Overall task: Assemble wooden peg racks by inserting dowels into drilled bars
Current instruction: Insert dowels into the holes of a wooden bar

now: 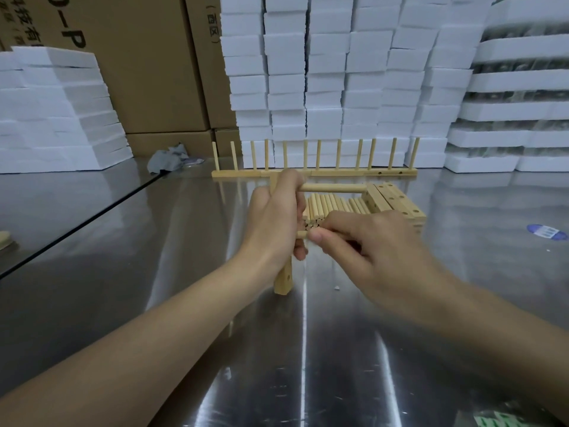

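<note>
My left hand (275,220) grips a drilled wooden bar (284,280) held upright, its lower end near the metal table. One dowel (332,188) sticks out to the right from the bar's upper part. My right hand (366,241) pinches a second dowel (302,234) whose tip meets the bar just below my left fingers. Behind my hands lies a pile of loose dowels (326,208). To its right sits a stack of drilled bars (391,200). Further back stand finished peg racks (314,172) with several upright pegs.
The shiny metal table (184,303) has a dark seam on the left. White foam blocks (338,72) and cardboard boxes (147,72) are stacked at the back. A crumpled grey rag (167,160) lies back left, a blue sticker (546,232) at the right.
</note>
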A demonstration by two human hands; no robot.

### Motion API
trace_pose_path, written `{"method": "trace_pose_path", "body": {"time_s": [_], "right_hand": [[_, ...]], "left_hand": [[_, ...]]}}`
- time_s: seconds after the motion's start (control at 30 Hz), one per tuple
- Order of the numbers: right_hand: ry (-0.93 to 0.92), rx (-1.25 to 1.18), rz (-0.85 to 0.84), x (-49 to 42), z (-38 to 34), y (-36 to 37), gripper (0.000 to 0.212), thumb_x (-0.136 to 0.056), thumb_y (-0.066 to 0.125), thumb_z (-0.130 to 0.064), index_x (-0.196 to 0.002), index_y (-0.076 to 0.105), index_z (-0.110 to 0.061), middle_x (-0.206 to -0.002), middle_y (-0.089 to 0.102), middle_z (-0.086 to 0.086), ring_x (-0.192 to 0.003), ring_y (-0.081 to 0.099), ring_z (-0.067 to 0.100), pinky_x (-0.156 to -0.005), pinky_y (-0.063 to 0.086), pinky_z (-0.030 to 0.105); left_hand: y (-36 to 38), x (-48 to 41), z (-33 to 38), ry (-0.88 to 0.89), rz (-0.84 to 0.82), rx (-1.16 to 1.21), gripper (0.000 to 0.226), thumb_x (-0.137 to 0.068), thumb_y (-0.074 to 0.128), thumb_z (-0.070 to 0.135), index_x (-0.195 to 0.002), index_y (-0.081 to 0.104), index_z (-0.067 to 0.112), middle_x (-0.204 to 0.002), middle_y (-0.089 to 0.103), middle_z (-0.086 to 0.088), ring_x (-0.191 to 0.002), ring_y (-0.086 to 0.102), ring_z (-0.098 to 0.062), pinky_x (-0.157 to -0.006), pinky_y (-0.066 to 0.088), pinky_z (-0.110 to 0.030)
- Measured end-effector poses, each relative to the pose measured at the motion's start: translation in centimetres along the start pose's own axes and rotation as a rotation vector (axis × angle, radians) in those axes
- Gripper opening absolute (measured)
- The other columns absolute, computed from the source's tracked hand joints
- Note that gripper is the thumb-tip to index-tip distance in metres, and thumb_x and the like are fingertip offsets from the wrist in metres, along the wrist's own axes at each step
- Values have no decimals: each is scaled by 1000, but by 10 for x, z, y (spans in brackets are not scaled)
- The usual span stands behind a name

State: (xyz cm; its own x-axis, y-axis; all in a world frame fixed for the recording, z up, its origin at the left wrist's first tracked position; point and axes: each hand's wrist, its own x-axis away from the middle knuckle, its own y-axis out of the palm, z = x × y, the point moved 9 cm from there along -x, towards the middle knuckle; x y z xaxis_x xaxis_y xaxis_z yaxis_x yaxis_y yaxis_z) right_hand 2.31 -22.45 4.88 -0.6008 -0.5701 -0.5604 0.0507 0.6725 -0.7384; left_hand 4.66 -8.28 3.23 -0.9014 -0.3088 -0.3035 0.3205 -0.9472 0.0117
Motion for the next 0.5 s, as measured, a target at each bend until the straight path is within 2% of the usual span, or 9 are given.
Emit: {"method": "trace_pose_path", "body": {"time_s": [0.03, 0.1, 0.13, 0.17, 0.23, 0.33, 0.4, 0.5], "right_hand": [[185, -246, -44, 2, 15, 9, 46, -107, 52, -44, -68, 60, -21, -47, 40, -14, -44, 38, 10, -45, 28, 17], [672, -948, -234, 15, 33, 49, 53, -109, 51, -40, -61, 56, -18, -49, 28, -10, -42, 21, 7, -35, 19, 18], [842, -1195, -310, 24, 30, 62, 54, -109, 49, -39, -60, 55, -18, -51, 23, -8, -42, 17, 6, -32, 16, 17], [882, -1309, -367, 26, 25, 70, 54, -109, 49, -39, -60, 55, -18, -53, 21, -8, -42, 15, 6, -30, 14, 16], [810, -1262, -431, 20, 21, 66, 51, -106, 53, -46, -65, 59, -16, -54, 23, -7, -44, 16, 5, -31, 16, 15], [641, -1085, -403, 4, 23, 42, 60, -93, 63, -67, -87, 77, -9, -59, 39, -3, -48, 26, 7, -37, 24, 17], [565, -915, -271, -6, 41, 17, 62, -91, 62, -70, -95, 81, -12, -62, 51, 0, -49, 33, 10, -41, 29, 21], [394, -301, 75, -13, 77, -33, 33, -98, 58, -49, -85, 77, -25, -63, 64, -8, -54, 52, 10, -55, 41, 30]], "left_hand": [[-2, 1, 6, 58, 26, -30, 39, -85, 53, 47, -56, 45, 22, -53, 40, -2, -46, 42, -20, -42, 38, -30], [-3, 4, 23, 240, 56, -138, 40, -85, 53, 42, -56, 41, 18, -54, 35, 0, -51, 37, -20, -44, 31, -34], [-1, 6, 30, 320, 45, -185, 43, -86, 53, 41, -57, 38, 13, -52, 32, 2, -50, 34, -21, -45, 28, -37], [0, 7, 35, 371, 33, -207, 46, -87, 53, 40, -57, 36, 10, -50, 30, 3, -48, 31, -20, -45, 26, -38], [-2, 4, 36, 362, 51, -175, 48, -87, 53, 38, -55, 35, 7, -50, 29, -1, -47, 29, -22, -45, 24, -37], [-13, -6, 25, 166, 129, -31, 42, -87, 50, 39, -58, 39, 11, -50, 33, -5, -41, 34, -20, -41, 29, -27], [-23, -12, 14, 40, 154, 50, 39, -91, 48, 43, -64, 43, 15, -48, 37, -1, -34, 39, -18, -38, 34, -25], [-40, -22, 6, -69, 160, 186, 46, -101, 43, 42, -61, 42, 18, -54, 33, -1, -35, 34, -20, -41, 40, -28]]}}
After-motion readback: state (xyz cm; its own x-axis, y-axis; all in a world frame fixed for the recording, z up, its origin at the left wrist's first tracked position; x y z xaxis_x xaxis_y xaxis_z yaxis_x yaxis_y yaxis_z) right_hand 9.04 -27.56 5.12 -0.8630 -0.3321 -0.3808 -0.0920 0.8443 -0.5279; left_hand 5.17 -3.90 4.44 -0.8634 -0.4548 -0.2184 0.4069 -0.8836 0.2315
